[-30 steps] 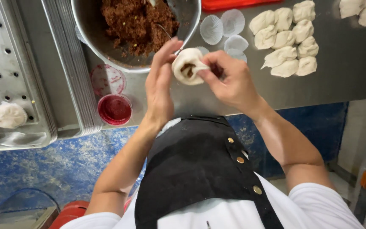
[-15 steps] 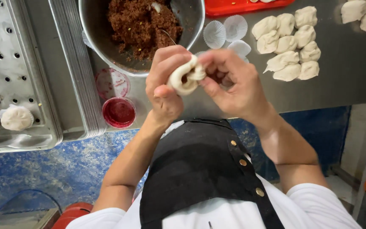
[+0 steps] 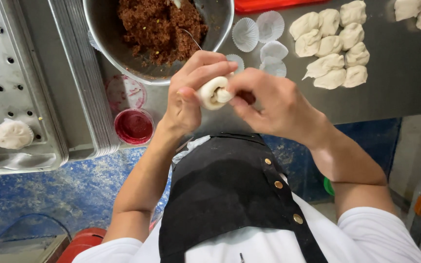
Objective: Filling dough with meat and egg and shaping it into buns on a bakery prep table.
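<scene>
Where the perforated tray (image 3: pixel 6 58) sits at the far left of the desk (image 3: pixel 405 78), it carries a finished bun (image 3: pixel 13 134) near its front edge, so that side offers little free room. Next to the tray's stacked rims stand a lid (image 3: pixel 125 92) and a red dish (image 3: pixel 133 125), the dish close to the desk's front edge; a careless elbow could knock it off. Behind them the bowl (image 3: pixel 220 29) of brown filling (image 3: pixel 159 24) stands just beyond the hands. The left hand (image 3: pixel 186 97) is closed around the dumpling (image 3: pixel 214 92), fingers curled over its top, holding it in the air above the desk's front edge. The right hand (image 3: pixel 269 102) pinches the dough at its open side, fingertips together on the fold. Too hard a pinch may tear the wrapper and press filling out; a slack left grip would likely drop the piece to the floor, not the desk. Further right lie paper cups (image 3: pixel 259 29) and dough lumps (image 3: pixel 332 44), touching one another, with bare steel beyond them giving the widest room.
</scene>
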